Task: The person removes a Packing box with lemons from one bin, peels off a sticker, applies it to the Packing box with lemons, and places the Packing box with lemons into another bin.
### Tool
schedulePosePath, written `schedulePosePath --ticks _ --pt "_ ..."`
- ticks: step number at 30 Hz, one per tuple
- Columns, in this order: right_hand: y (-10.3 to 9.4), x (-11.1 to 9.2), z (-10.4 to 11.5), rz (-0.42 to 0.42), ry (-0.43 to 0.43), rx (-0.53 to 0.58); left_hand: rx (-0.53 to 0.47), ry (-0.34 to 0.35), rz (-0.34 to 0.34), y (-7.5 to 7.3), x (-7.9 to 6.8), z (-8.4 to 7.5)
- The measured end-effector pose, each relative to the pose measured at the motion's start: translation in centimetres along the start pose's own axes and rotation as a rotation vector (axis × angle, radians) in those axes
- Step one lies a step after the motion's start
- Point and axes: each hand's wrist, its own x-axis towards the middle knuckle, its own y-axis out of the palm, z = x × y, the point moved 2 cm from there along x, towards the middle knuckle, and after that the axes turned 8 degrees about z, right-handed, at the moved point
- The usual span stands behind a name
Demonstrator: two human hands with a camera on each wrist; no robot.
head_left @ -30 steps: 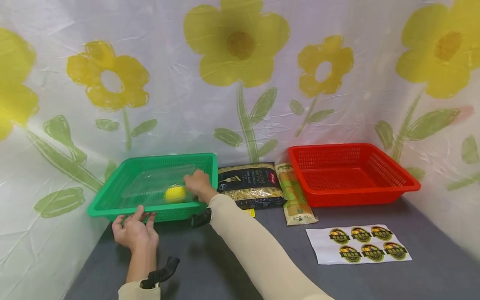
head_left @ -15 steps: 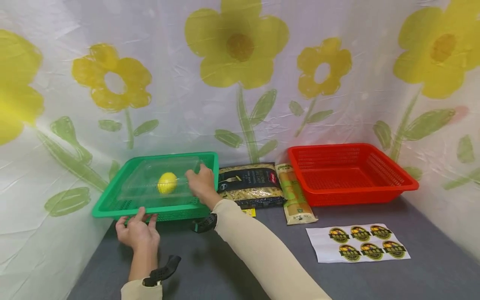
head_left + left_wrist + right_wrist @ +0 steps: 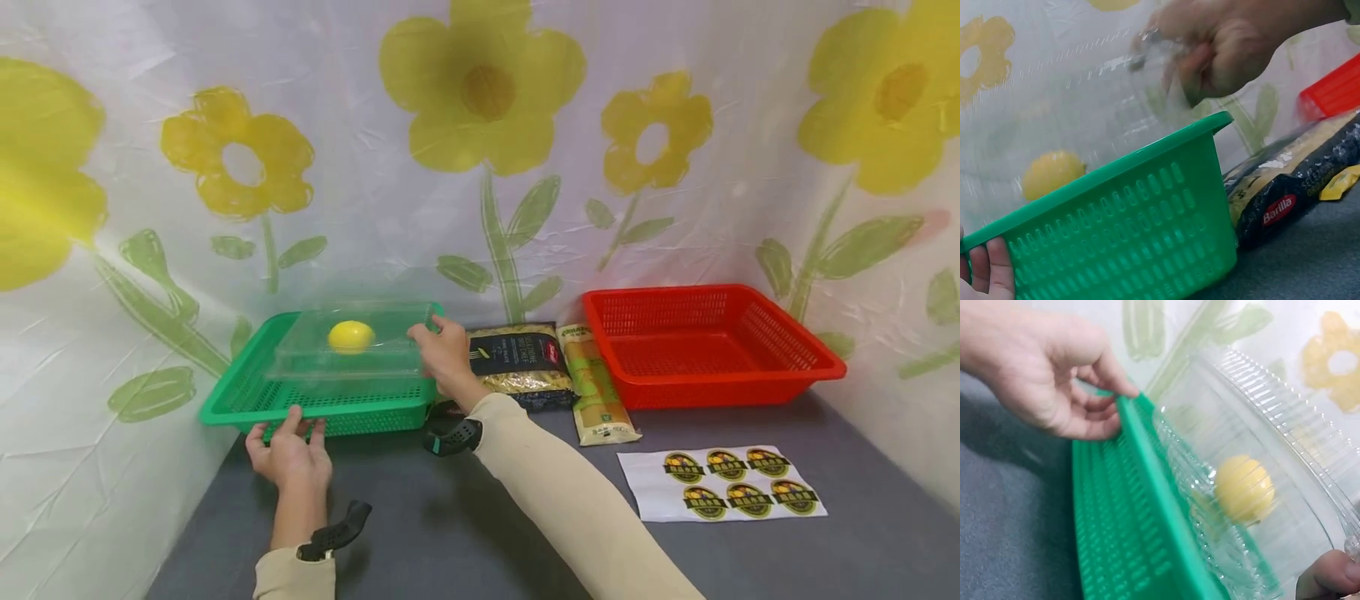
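In the head view, the green basket (image 3: 378, 417) sits at about 8 o'clock on the grey desk (image 3: 420, 533). At its 6 o'clock rim, the left hand (image 3: 294, 458) is curled round the edge. Over the basket is a clear container (image 3: 382, 357) with a yellow fruit (image 3: 351, 337) in it; the right hand (image 3: 447, 354) pinches its 3 o'clock end. The lifting looks partly done: the container is raised, yet not well clear of the basket, and the rim is not yet let go. Just beside the basket at 3 o'clock lie a glossy pasta bag (image 3: 521, 362) and a slim packet (image 3: 596, 383). The red basket (image 3: 735, 390) stands at the view's 3 o'clock, the flat sheet of stickers (image 3: 723, 483) at 4.

In the left wrist view, the green wall shows rows of slots in smooth, stiff plastic. At 1 o'clock the right fingers grasp thin, shiny film-like plastic; the rounded fruit shows blurred through it at 8.

In the right wrist view, the left fingers clasp the rim at 10 o'clock. The container's edge is finely ribbed; whether its underside touches the basket, I cannot tell.
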Motion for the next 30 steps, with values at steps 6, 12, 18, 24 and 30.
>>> schedulePosePath --ticks 6,12,18,24,30 --pt "-2.0 -1.0 0.7 -0.015 -0.048 -0.009 -0.033 -0.015 0.008 -0.2 -0.2 0.0" --pt "-4.4 -2.1 1.5 -0.046 -0.087 -0.066 -0.032 -0.033 0.013 -0.2 -0.3 0.0" --pt "-6.9 -3.1 2.2 0.001 -0.098 0.027 -0.029 -0.081 0.039 0.1 0.0 0.1" --pt "-9.3 -4.8 2.7 0.013 -0.135 0.155 -0.007 -0.102 0.052 0.3 0.1 0.1" --pt "-11.3 -7.1 2.2 -0.023 -0.104 0.169 -0.028 -0.110 0.066 0.1 -0.1 -0.2"
